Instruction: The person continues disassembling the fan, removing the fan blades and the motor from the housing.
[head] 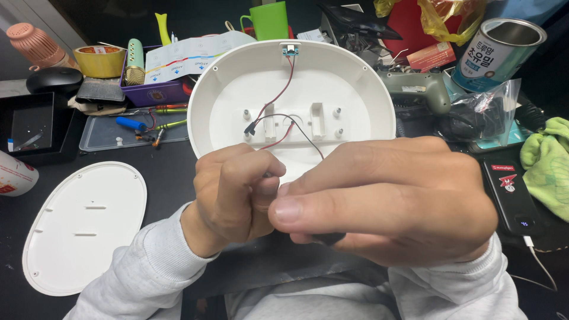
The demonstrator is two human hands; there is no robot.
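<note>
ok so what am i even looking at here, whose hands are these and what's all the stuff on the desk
This is one picture, taken by a camera worn on a person's head and looking down, so the two bare hands are that person's own. The left hand and right hand meet close to the camera, pinching thin red and black wires. A small dark piece shows under the right fingers; what it is cannot be told. The wires run into a white oval shell lying open side up, with a small connector at its far rim. A flat white oval cover lies to the left on the dark desk. Around them: a clear tray of small tools, a tape roll, a green cup, a tin can, a green cloth and a black power bank.
</note>
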